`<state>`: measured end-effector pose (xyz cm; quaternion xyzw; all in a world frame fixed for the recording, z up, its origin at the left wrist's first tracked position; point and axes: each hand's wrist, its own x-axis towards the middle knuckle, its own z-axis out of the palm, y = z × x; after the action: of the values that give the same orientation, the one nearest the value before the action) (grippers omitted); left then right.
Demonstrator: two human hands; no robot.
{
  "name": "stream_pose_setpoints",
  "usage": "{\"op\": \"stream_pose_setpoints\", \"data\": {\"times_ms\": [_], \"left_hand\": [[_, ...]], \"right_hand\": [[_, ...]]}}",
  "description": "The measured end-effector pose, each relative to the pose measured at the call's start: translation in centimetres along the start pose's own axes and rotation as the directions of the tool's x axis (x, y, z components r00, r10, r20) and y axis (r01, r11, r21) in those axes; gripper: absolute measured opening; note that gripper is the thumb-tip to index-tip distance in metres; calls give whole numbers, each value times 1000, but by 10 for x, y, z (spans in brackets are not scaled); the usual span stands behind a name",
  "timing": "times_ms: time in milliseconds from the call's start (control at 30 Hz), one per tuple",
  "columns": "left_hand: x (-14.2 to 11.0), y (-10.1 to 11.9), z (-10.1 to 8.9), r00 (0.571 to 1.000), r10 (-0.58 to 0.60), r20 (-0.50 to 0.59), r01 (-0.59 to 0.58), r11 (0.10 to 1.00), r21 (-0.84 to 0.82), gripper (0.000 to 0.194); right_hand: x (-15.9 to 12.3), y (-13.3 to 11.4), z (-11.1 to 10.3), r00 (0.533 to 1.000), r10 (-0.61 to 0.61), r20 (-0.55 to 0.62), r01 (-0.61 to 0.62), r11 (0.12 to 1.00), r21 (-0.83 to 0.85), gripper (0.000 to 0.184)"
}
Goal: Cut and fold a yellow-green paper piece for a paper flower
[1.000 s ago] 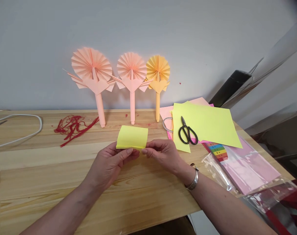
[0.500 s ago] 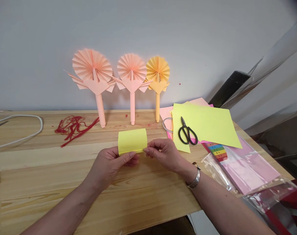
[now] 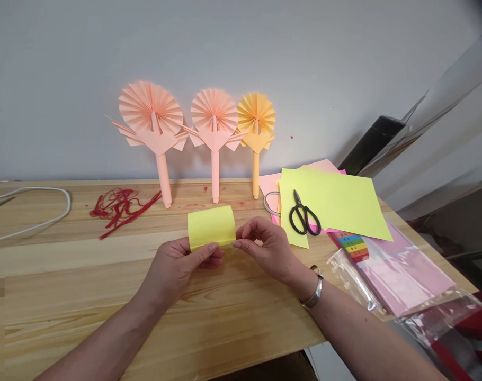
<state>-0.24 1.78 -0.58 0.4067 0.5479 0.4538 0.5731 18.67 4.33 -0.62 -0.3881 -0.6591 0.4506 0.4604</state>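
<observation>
Both my hands hold a folded piece of yellow paper point(image 3: 211, 227), which is bowed into a soft curve along its top edge. My left hand point(image 3: 177, 272) grips its lower left part between thumb and fingers. My right hand point(image 3: 265, 248) pinches its lower right corner. The paper is tilted slightly and hangs just above the wooden table point(image 3: 86, 270). A silver bangle point(image 3: 314, 290) circles my right wrist.
Several paper fans on sticks point(image 3: 214, 111) lean against the wall. On the table lie red thread point(image 3: 119, 209), a white cable point(image 3: 34, 217), black-handled scissors point(image 3: 303, 217) on a yellow sheet point(image 3: 340, 203), and a plastic bag of pink paper point(image 3: 400, 280).
The yellow paper has gone from a flatter fold to a rounded curve and has shifted slightly left. My right fingers have lifted a little at its edge.
</observation>
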Motion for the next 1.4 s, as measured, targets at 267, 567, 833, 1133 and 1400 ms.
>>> {"op": "stream_pose_setpoints", "data": {"times_ms": [267, 567, 833, 1133, 1400], "left_hand": [[-1, -1, 1, 1000, 6, 13, -6, 999, 54, 15], [-3, 4, 1, 996, -23, 83, 21, 999, 28, 22], [-3, 5, 5, 974, -132, 186, 162, 974, -158, 20], [-4, 2, 5, 959, -146, 242, 207, 946, -249, 16], [-4, 1, 4, 962, -116, 248, 176, 956, -235, 13]], "right_hand": [[0, 2, 2, 999, -38, 7, 38, 995, -93, 13], [0, -3, 1, 999, -36, 12, 36, 996, -77, 6], [-1, 3, 3, 995, -97, 36, 99, 991, -86, 9], [-2, 10, 2, 980, -188, 62, 197, 958, -207, 13], [-1, 6, 1, 954, -279, 105, 298, 912, -281, 13]]}}
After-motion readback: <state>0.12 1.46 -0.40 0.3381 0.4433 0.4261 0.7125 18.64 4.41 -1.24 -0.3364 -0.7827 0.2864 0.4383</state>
